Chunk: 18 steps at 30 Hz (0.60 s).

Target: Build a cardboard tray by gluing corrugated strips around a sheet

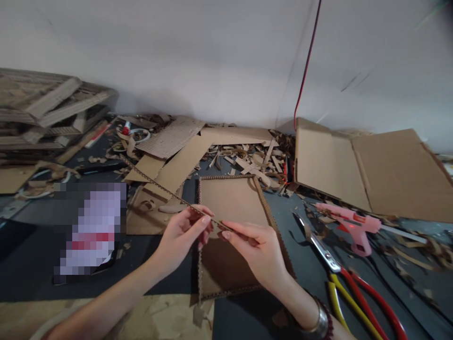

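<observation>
My left hand (182,233) and my right hand (253,250) pinch a long, narrow strip of corrugated cardboard (166,189) between their fingertips. The strip runs up and to the left, its far end over the scraps. Beneath both hands lies a rectangular cardboard sheet (230,203) with narrow strips standing along its edges. My right hand partly hides the sheet's middle. A pink hot glue gun (357,226) lies to the right of my right hand, beyond a metal-jawed tool with red handles (368,297).
A yellow-handled tool (350,302) lies beside the red handles. A large folded cardboard sheet (375,170) stands at the right, a stack of cardboard pieces (46,113) at the left. Cardboard scraps (240,160) line the wall. A pixelated object (90,231) sits on the dark table (28,264).
</observation>
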{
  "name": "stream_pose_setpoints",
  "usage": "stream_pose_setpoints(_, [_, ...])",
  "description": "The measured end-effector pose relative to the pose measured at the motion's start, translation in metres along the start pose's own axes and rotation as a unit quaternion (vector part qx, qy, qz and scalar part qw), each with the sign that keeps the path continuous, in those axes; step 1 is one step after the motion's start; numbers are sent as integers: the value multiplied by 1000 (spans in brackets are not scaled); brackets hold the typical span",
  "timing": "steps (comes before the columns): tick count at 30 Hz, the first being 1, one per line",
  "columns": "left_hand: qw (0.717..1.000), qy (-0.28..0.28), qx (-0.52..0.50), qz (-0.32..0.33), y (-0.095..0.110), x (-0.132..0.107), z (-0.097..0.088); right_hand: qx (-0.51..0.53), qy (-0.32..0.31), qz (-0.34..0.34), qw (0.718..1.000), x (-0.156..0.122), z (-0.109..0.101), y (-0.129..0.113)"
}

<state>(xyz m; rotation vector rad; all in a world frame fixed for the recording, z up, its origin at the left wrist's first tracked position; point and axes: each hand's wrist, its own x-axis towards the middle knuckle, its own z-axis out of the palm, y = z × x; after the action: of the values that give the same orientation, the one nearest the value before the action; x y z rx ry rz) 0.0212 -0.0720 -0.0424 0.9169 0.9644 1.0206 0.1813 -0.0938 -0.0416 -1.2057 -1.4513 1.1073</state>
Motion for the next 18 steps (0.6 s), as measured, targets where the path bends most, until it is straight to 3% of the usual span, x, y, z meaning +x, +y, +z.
stream_pose_setpoints(5, [1000, 1, -18, -15, -1, 0, 0, 27, -76, -13, 997, -2, 2, -1])
stream_pose_setpoints(10, [998, -19, -54, -35, -1, 1, -3, 106, -58, 38, 992, -3, 3, -2])
stream_pose_setpoints(18, [996, -43, -64, -37, -1, -1, -1, 92, -49, 64, 992, -1, 5, 0])
